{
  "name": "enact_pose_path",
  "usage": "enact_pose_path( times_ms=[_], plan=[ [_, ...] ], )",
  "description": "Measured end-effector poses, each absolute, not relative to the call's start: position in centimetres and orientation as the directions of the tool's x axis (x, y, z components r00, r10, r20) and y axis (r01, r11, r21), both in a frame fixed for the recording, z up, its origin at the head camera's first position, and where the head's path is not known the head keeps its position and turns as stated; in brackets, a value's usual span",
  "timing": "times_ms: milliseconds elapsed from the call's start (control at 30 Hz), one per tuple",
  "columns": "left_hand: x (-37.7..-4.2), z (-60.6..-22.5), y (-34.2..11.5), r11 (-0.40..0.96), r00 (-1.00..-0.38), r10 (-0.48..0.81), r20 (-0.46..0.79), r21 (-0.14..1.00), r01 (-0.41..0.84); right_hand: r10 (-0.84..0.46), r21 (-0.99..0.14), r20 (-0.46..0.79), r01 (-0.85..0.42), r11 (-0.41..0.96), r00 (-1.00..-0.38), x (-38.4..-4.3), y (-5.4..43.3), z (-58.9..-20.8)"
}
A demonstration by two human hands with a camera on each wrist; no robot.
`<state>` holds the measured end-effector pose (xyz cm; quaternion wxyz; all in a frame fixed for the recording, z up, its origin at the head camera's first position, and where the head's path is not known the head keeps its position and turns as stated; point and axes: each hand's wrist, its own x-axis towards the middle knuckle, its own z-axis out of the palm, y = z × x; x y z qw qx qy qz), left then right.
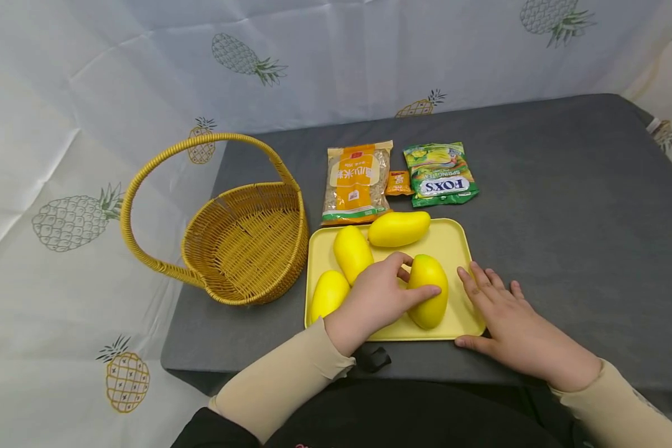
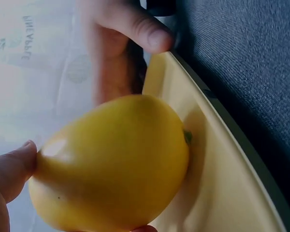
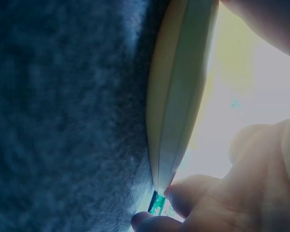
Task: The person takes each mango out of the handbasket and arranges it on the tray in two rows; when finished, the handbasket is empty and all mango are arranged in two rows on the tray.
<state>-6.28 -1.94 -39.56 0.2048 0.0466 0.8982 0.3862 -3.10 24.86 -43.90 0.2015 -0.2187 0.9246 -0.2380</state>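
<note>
My left hand [image 1: 378, 295] grips a yellow mango [image 1: 430, 292] between thumb and fingers, over the right half of a pale yellow tray [image 1: 453, 233]. In the left wrist view that mango [image 2: 116, 164] fills the middle, a small green stem spot facing the tray. Three other mangoes lie in the tray: one along the back [image 1: 399, 229], one left of centre [image 1: 353, 252] and one at the front left [image 1: 328, 294]. My right hand [image 1: 506, 323] lies with fingers spread at the tray's right rim, fingertips touching the edge.
An empty yellow wicker basket [image 1: 302, 249] with a tall handle stands left of the tray. Behind the tray lie a bag of grain-like food [image 1: 355, 183], a small orange packet [image 1: 399, 183] and a green candy bag [image 1: 440, 174]. A dark grey cloth [image 1: 571, 218] covers the table.
</note>
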Motion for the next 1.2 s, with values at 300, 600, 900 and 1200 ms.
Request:
enact_pose_path(
  times_ms=[300, 600, 900, 1200],
  plan=[
    [-6.3, -39.9, -1.2, 0.759, -0.915, 0.267, -0.302, 0.652, 0.007, -0.496, -0.529, -0.263, -0.306, 0.791, -0.827, -3.0, 24.8, -44.0],
    [-6.0, -39.9, -0.7, 0.827, -0.907, 0.288, -0.307, 0.557, 0.074, -0.492, -0.523, -0.269, -0.303, 0.797, -0.828, -3.0, 24.9, -43.9],
    [-6.1, -39.8, -0.1, 0.889, -0.904, 0.301, -0.302, 0.432, 0.152, -0.486, -0.523, -0.281, -0.292, 0.801, -0.828, -2.9, 24.9, -43.8],
    [-5.7, -39.9, -0.2, 0.895, -0.904, 0.299, -0.306, 0.417, 0.155, -0.485, -0.516, -0.281, -0.296, 0.804, -0.828, -2.9, 24.9, -43.8]
  ],
)
